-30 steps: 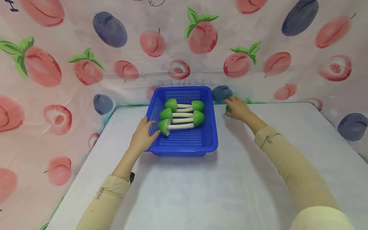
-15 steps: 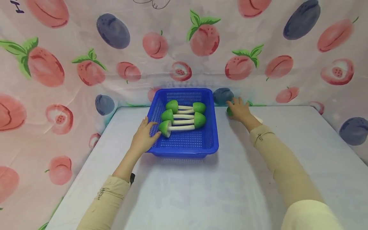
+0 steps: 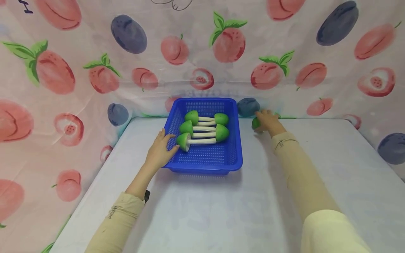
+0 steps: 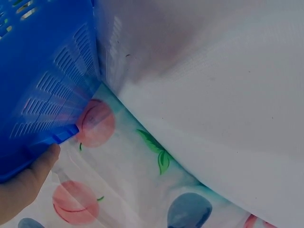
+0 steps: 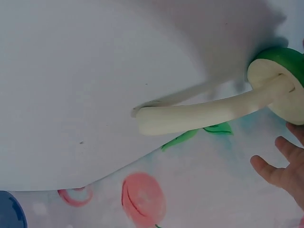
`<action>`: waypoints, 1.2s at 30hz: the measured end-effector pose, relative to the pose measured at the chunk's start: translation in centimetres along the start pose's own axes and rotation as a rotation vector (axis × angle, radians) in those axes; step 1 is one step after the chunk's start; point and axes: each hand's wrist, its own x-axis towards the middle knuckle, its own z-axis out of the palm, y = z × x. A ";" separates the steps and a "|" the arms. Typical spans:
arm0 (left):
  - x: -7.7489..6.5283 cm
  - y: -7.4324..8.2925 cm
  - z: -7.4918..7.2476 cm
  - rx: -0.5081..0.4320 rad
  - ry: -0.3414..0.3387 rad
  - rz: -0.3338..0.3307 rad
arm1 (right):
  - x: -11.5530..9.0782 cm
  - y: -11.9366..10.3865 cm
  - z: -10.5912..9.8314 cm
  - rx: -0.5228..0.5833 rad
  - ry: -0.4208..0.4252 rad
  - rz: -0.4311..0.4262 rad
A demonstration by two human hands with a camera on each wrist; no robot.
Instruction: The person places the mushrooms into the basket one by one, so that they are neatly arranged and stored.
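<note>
My left hand holds the left rim of a blue plastic basket, with thumb and a finger reaching inside it. In the left wrist view a fingertip lies against the basket's rim. Several toy mushrooms with green caps and white stems lie crosswise in the basket. To its right, my right hand pinches the green cap of another toy mushroom. In the right wrist view, the mushroom's pale stem lies low over the table, its other fingers spread beside the cap.
The basket stands near the back edge of a white table. Behind and to the left hangs a pale cloth printed with peaches and plums.
The right forearm has swung inward and now hides the stem seen half a second ago. The right hand stays at the cap. The left hand and basket keep their places while the view shifts slightly.
</note>
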 end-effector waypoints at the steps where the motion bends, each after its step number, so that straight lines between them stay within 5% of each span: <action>1: 0.0 -0.1 0.0 0.000 0.000 -0.002 | 0.1 -0.3 0.0 -0.018 -0.002 0.004; 16: 0.1 0.2 0.2 -0.002 -0.006 -0.005 | 0.5 -0.7 1.3 -0.239 -0.011 -0.023; 25: 0.1 -0.1 0.0 0.005 0.000 -0.011 | 0.2 -0.1 0.5 -0.186 0.072 -0.082; 36: 0.1 0.1 0.0 0.006 -0.003 -0.003 | -0.9 0.4 -2.2 -0.141 0.075 -0.073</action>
